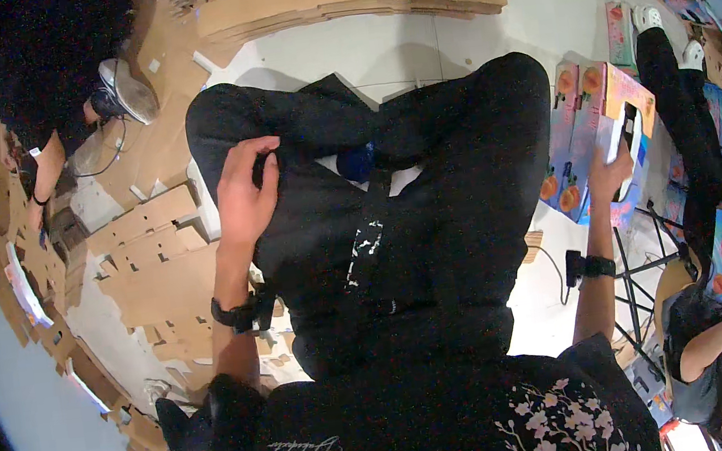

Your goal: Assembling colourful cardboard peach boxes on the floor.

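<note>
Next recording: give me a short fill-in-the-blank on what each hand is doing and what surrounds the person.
1. The left hand rests on the person's own ____ trousers.
2. The right hand grips a colourful ____ printed with orange fruit.
3. Each wrist wears a black ____.
4. Flattened ____ sheets lie on the floor to the person's left.

Missing words: black; box; watch; cardboard
</note>
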Demonstrator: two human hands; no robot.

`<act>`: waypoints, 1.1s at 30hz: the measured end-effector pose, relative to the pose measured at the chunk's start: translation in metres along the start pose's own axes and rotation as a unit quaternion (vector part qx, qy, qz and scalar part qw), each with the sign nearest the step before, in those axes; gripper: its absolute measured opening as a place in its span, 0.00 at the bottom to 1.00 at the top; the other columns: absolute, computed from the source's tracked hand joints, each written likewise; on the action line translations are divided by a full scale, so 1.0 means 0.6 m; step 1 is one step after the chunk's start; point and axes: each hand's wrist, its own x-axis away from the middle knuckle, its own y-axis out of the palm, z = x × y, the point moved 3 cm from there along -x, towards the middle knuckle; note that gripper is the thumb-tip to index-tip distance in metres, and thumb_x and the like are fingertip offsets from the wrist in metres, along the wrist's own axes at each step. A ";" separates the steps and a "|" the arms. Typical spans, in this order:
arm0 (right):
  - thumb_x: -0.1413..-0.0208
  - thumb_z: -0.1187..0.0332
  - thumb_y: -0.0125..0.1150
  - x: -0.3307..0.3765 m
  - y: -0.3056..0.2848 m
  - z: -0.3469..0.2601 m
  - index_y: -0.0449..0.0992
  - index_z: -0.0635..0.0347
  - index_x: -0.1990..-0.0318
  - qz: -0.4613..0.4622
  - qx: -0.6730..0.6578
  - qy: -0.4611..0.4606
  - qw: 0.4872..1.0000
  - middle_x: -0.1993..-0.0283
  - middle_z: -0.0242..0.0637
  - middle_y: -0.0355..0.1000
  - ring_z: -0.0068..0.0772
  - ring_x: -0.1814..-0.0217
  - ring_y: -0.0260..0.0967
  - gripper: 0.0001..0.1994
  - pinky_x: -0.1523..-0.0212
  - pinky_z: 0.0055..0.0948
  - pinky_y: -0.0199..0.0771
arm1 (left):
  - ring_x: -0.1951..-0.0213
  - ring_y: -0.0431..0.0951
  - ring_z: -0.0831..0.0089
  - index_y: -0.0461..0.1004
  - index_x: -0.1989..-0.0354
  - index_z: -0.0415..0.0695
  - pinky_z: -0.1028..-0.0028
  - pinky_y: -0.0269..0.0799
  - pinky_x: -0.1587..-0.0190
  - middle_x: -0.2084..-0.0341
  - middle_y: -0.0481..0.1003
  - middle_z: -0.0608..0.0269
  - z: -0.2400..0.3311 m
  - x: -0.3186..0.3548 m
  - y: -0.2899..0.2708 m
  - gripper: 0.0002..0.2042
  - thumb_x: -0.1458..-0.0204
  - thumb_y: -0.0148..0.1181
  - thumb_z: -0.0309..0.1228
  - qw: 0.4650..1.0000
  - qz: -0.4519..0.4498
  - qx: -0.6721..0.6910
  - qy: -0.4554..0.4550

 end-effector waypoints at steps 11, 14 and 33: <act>0.47 0.60 0.67 -0.203 0.162 -0.390 0.64 0.66 0.37 -0.196 -0.373 0.016 0.907 0.44 0.55 0.68 0.50 0.44 0.70 0.32 0.44 0.42 0.71 | 0.60 0.78 0.60 0.76 0.58 0.44 0.66 0.72 0.54 0.65 0.79 0.60 0.004 0.000 0.003 0.09 0.47 0.57 0.22 0.999 -0.005 -0.032 0.022; 0.50 0.55 0.69 -0.245 0.236 -0.393 0.58 0.68 0.34 -0.264 -0.381 0.069 0.883 0.42 0.56 0.68 0.46 0.44 0.70 0.41 0.46 0.42 0.72 | 0.60 0.78 0.60 0.76 0.59 0.43 0.66 0.72 0.54 0.66 0.79 0.60 0.008 0.003 0.000 0.08 0.47 0.57 0.22 0.999 0.004 -0.029 0.015; 0.45 0.59 0.62 -0.303 0.334 -0.429 0.80 0.65 0.56 -0.229 -0.484 0.178 0.826 0.75 0.34 0.71 0.25 0.75 0.67 0.18 0.70 0.25 0.71 | 0.61 0.78 0.59 0.76 0.59 0.43 0.64 0.71 0.53 0.66 0.79 0.59 0.009 0.008 -0.005 0.08 0.46 0.57 0.24 1.000 0.018 -0.020 0.006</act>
